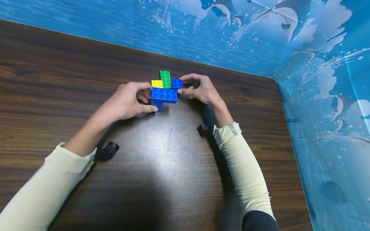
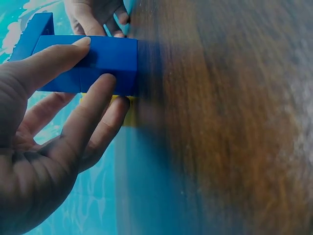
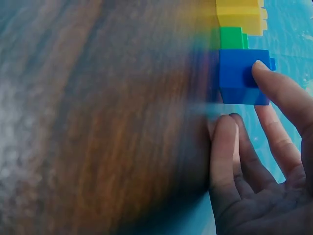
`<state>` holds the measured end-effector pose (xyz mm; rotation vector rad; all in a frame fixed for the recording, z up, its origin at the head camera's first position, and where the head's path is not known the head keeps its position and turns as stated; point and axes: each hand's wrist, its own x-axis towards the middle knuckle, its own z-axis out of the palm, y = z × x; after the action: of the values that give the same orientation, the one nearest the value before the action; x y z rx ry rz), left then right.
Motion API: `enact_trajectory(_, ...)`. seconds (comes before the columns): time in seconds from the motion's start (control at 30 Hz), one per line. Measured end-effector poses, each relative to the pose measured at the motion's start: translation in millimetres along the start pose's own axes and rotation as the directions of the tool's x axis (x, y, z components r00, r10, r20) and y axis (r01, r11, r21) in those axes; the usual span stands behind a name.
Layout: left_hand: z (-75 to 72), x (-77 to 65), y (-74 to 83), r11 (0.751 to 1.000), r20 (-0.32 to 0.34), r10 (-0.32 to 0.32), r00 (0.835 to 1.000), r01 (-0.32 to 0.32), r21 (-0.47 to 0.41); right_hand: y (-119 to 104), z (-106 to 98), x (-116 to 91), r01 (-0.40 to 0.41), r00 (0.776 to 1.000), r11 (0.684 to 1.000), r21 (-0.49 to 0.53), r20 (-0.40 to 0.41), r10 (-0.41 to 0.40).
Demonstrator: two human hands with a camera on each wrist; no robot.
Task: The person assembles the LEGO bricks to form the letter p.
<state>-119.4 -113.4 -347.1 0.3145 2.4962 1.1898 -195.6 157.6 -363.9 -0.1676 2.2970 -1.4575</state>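
Note:
In the head view, a long blue brick (image 1: 164,93) sits on top of a blue support brick (image 1: 157,105). Right behind are a small yellow brick (image 1: 157,84) and a long green brick (image 1: 165,79). My left hand (image 1: 124,101) grips this group from the left, its thumb on the front of the support. On the other side my right hand (image 1: 202,89) pinches a small square blue brick (image 1: 177,83) beside the green one. In the right wrist view, my thumb presses one face of that blue brick (image 3: 243,76). Whether it is joined to the green brick, I cannot tell.
The bricks stand on a dark wood-grain table (image 1: 173,179). A blue sea-patterned sheet (image 1: 115,25) with dolphins rises behind the table and along its right side. Black wrist mounts (image 1: 107,150) stick out from the cuffs of both pale sleeves (image 1: 245,166).

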Motion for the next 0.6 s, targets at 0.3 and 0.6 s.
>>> enact_trajectory(0.3, 2.4, 3.2, -2.3, 0.998, 0.028, -0.016, 0.999, 0.015, 0.067, 1, -6, -7, -0.025, 0.999, 0.995, 0.094, -0.02, 0.027)
enact_trajectory(0.6, -16.1, -3.8, -2.7, 0.999, 0.033, -0.027, 0.999, 0.026, 0.028, -3, -14, -17, -0.01, 0.999, 0.994, 0.11, -0.047, 0.016)
